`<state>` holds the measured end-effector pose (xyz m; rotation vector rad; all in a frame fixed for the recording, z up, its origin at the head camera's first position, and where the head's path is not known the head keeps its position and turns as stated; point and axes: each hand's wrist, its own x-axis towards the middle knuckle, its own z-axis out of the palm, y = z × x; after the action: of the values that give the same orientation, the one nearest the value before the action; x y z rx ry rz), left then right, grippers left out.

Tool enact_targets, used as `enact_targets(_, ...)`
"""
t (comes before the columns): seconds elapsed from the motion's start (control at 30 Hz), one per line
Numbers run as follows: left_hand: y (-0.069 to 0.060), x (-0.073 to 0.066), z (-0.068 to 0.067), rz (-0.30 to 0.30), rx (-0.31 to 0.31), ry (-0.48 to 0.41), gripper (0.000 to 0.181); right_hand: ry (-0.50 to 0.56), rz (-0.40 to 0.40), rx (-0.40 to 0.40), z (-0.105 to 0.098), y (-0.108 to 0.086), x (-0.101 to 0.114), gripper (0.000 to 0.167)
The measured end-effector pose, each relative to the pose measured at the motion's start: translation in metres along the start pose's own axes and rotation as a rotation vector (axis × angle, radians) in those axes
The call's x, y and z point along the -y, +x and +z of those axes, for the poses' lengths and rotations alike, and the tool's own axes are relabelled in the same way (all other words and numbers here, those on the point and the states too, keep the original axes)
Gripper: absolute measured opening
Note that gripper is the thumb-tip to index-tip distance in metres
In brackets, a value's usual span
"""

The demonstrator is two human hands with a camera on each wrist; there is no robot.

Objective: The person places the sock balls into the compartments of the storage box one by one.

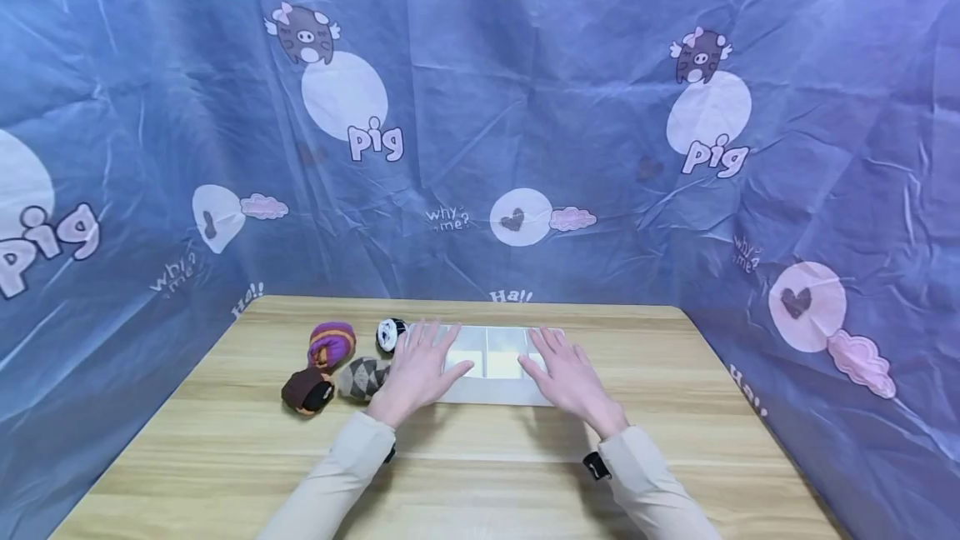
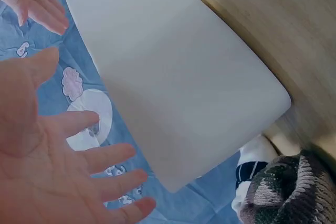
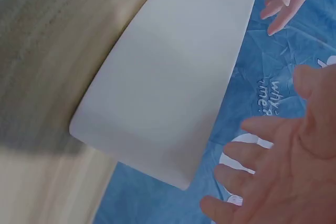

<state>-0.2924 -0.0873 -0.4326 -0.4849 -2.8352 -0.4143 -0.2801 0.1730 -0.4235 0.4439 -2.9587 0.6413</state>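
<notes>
A white box (image 1: 491,392) with compartments open at the top stands on the table; its plain front wall fills much of both wrist views. Over its left end, my left hand (image 1: 420,369) is held with fingers spread, gripping nothing. My right hand (image 1: 570,373) is likewise spread over the right end, palm down and without anything in it. In the wrist views both palms appear above the box's top edge, apart from it. Left of the box lie rolled socks: a grey argyle pair (image 1: 363,378) beside my left hand, and a black-and-white pair (image 1: 390,335) behind it.
Farther left are a purple-and-orange rolled pair of socks (image 1: 332,344) and a dark brown one with orange (image 1: 307,392). The wooden table (image 1: 480,482) ends at a blue printed curtain (image 1: 480,132) at the back and sides.
</notes>
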Motion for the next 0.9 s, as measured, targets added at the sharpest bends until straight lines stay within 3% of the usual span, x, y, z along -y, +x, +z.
enact_targets(0.23,0.002,0.006,-0.005,0.001,-0.030,-0.150,0.068,0.240,-0.015,-0.077,0.000,0.001,-0.008,0.066)
enact_targets(0.43,0.003,0.017,-0.009,0.001,-0.069,-0.273,0.067,0.376,0.070,-0.117,-0.003,-0.001,-0.020,0.070)
enact_targets(0.67,0.004,0.032,-0.012,-0.074,-0.124,-0.391,0.059,0.536,0.183,-0.066,-0.003,-0.005,-0.035,0.080)
enact_targets(0.9,0.005,0.053,-0.018,-0.157,-0.154,-0.533,0.048,0.667,0.210,-0.002,0.000,-0.003,-0.045,0.082)
